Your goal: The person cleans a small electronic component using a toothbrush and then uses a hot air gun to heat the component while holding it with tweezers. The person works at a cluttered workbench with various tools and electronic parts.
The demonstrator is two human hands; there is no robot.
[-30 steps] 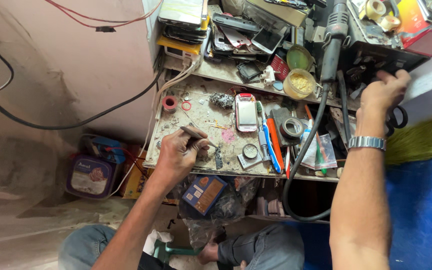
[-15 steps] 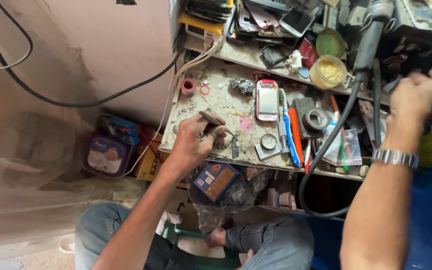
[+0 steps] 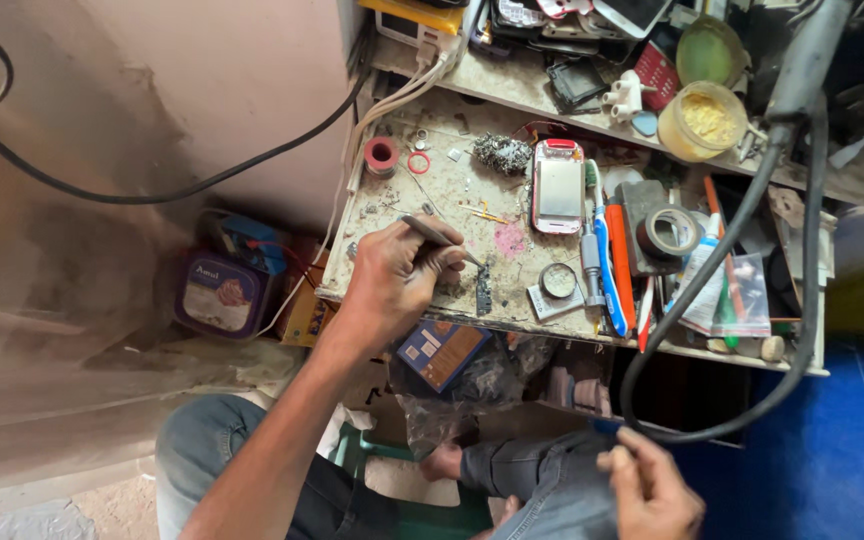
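My left hand rests on the stained workbench and grips metal tweezers. Their tip points at a small dark circuit board lying just right of the hand. My right hand is low at the bottom of the view, over my jeans-clad knee, beside a thick black hose; its fingers are loosely curled and hold nothing that I can see. A red-and-white phone lies face up further back on the bench.
On the bench lie a tape roll, a blue-handled tool, a round magnifier, a red solder spool and a yellow tub. The back shelf is crowded with parts. A tin sits below left.
My right hand has come down from the shelf at the upper right to my knee. The left hand has stayed on the bench with the tweezers. The camera has tilted down.
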